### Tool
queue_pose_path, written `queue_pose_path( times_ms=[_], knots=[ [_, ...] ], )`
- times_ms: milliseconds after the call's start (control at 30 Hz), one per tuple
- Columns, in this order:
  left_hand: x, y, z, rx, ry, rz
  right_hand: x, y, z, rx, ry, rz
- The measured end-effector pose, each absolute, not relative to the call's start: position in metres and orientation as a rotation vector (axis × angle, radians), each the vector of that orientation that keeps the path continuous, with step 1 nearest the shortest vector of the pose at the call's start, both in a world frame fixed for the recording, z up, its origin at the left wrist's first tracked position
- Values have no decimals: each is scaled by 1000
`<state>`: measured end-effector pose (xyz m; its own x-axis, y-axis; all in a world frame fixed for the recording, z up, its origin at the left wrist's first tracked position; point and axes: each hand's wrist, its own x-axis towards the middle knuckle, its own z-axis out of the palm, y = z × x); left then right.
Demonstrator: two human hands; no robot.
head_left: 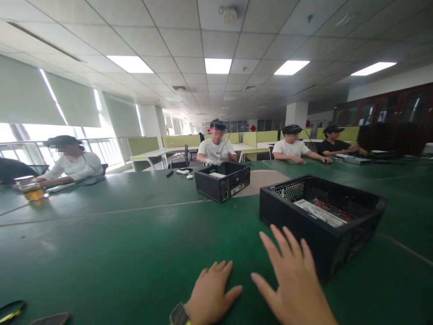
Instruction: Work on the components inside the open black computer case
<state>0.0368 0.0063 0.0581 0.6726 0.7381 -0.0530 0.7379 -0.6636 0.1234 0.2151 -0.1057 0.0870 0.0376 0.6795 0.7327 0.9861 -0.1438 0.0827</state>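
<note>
My left hand (213,291) is over the green tabletop (135,257), its fingers stretched forward and the thumb apart, with nothing in it. A watch (179,313) sits on that wrist. My right hand (291,271) is raised with fingers spread, holding nothing. It is nearest to an open black computer case (297,230) and overlaps its front side in the picture; whether they touch I cannot tell. Inside the case show a silvery metal part (321,212) and reddish boards or wires (333,210).
A second open black computer case (221,180) stands ahead, before a seated person (216,146). Other people sit at the left (76,162) and the far right. A cup of amber liquid (33,190) is at the left. A dark cable (13,309) lies near the bottom left corner.
</note>
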Motion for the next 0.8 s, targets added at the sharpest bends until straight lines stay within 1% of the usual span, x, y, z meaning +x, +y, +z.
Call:
queue_pose_path(
  times_ms=[67,133,167,267,300,333,367,500,600,633,733,767,800],
  knots=[
    [34,2,42,2667,1196,-6,264,-102,103,-2047,-1568,-897],
    [32,-2,37,2669,1197,37,319,-94,125,-2212,-1483,-803],
    [32,-3,38,2673,1191,50,345,-87,135,-2292,-1486,-655],
    [32,-1,40,2675,1167,77,403,-59,152,-2416,-1592,51],
    [31,0,40,2672,1156,86,414,-51,153,-2422,-1606,214],
    [30,1,40,2670,1144,95,420,-44,152,-2429,-1604,295],
    [29,3,41,2666,1130,102,422,-39,151,-2444,-1588,304],
    [24,13,55,2694,1104,194,388,-43,154,-2504,-1568,155],
    [27,28,91,2813,1115,377,327,-67,170,-2486,-1689,134],
    [30,32,107,2857,1115,461,306,-78,175,-2421,-1743,195],
    [40,41,156,2926,1066,687,261,-120,177,-2016,-1830,523],
    [42,40,169,2935,995,712,256,-135,170,-1916,-1841,543],
    [41,38,179,2940,882,692,254,-152,159,-1861,-1868,487]
  ],
)
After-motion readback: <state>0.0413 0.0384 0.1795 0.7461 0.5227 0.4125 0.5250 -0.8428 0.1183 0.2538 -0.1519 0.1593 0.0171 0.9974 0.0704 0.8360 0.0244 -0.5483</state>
